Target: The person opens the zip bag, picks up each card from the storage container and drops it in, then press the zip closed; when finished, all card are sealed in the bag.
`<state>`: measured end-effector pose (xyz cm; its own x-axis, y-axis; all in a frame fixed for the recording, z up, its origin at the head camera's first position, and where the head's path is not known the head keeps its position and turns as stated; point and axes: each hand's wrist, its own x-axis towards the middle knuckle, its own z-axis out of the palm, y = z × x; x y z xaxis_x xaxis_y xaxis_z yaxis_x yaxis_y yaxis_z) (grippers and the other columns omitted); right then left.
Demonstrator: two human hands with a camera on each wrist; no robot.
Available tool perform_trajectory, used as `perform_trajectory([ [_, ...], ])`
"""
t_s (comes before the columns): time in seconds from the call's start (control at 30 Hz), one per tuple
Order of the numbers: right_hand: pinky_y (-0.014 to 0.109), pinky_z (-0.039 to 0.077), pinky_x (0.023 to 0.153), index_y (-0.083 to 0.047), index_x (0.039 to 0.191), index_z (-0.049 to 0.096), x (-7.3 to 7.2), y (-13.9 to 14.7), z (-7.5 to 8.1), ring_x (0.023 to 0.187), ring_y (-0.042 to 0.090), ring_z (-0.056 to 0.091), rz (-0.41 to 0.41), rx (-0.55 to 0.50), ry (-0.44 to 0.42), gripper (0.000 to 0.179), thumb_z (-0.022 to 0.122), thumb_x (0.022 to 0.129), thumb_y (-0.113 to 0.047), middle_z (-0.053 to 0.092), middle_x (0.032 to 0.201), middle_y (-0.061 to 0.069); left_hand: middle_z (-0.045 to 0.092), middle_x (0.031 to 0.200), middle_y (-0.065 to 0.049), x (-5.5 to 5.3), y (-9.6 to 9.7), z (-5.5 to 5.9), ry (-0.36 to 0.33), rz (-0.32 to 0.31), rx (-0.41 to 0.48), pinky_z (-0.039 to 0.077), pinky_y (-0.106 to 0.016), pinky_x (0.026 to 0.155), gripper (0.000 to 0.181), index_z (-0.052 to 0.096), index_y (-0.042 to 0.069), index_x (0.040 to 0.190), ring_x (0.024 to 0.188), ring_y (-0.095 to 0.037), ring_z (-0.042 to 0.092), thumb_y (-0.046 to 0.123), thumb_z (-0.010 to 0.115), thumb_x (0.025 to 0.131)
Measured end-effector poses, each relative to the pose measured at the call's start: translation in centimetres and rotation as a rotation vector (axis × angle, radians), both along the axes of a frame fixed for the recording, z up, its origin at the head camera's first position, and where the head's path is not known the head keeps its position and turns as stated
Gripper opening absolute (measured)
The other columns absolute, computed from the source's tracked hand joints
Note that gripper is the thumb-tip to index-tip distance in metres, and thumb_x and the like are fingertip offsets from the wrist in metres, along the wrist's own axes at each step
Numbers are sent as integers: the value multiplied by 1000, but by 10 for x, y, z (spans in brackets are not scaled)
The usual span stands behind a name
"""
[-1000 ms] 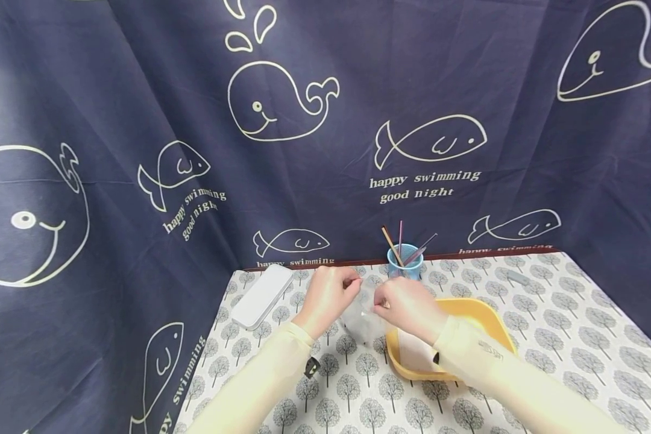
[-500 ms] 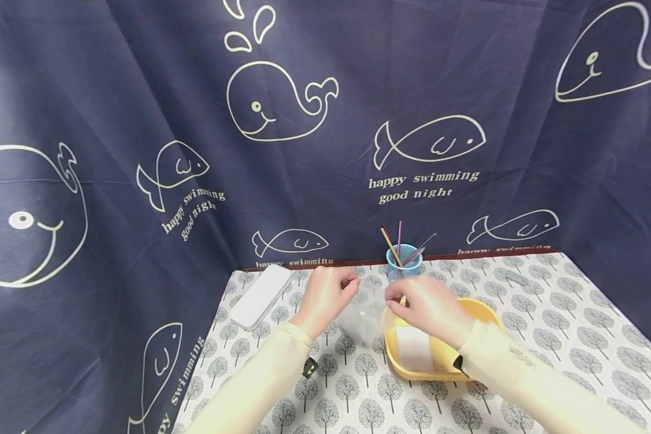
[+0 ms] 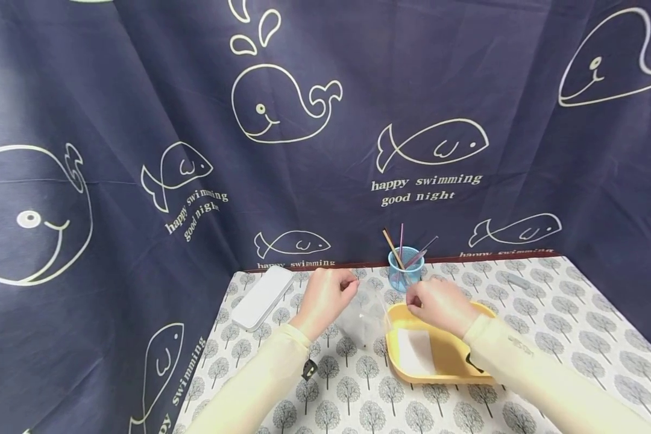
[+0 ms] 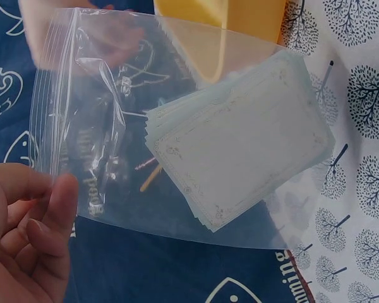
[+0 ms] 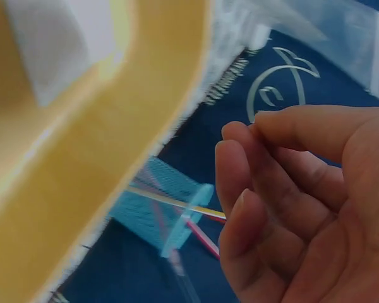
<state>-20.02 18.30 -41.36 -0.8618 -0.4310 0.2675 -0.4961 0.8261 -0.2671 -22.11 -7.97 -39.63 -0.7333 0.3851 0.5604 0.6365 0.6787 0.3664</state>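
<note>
A clear zip-lock bag (image 4: 91,158) holds a fanned stack of white cards (image 4: 240,139) with fine printed borders. My left hand (image 3: 325,295) pinches its zip end at one corner between thumb and fingers. In the head view the bag is faint, hanging over the table just left of the yellow tray (image 3: 439,378). To the right of the bag, over the tray's far rim, is my right hand (image 3: 439,304). Its fingers are loosely bent, thumb near the fingertips, with nothing visible between them; the bag lies apart from it in the right wrist view.
A white paper piece (image 3: 415,351) lies inside the tray. Behind stands a blue mesh cup (image 3: 397,280) of pens and straws. A white rectangular case (image 3: 263,297) sits at back left, a small grey item (image 3: 518,279) at back right. A dark curtain (image 3: 325,181) surrounds the tree-print tablecloth (image 3: 352,392).
My right hand has moved rightward, away from the bag and over the tray, uncovering more of the paper and cup. My left hand stays in place with the bag.
</note>
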Motion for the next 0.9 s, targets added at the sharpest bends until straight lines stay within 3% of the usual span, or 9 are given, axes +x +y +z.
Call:
perform_trajectory([
  [0.17,39,49,59,-22,74,69,-8,9,-20,65,12,54,-23,28,-84,17,74,80,-8,60,70,-11,74,74,10,0,1,-2,3,5,-1,51,-19,62,13,81,17,81,61,0,58,9,74,88],
  [0.47,39,46,57,-23,66,62,-20,15,-56,62,15,50,-30,117,-150,23,77,74,-7,55,66,-10,73,73,10,1,1,-3,0,12,-7,53,-25,65,11,80,17,80,63,-3,62,11,76,88],
  [0.67,43,54,63,-14,75,70,-18,11,-65,64,18,57,-39,157,-214,15,85,73,-11,65,72,-4,74,75,9,1,1,-4,-6,13,-4,53,-24,65,9,81,16,82,64,-3,63,12,76,89],
  [0.9,41,54,64,-10,83,63,-15,9,-75,65,18,54,-84,218,-301,38,96,67,-23,59,72,-2,73,73,11,0,1,-5,-4,-2,12,50,-21,63,12,80,16,80,62,0,58,9,75,87],
])
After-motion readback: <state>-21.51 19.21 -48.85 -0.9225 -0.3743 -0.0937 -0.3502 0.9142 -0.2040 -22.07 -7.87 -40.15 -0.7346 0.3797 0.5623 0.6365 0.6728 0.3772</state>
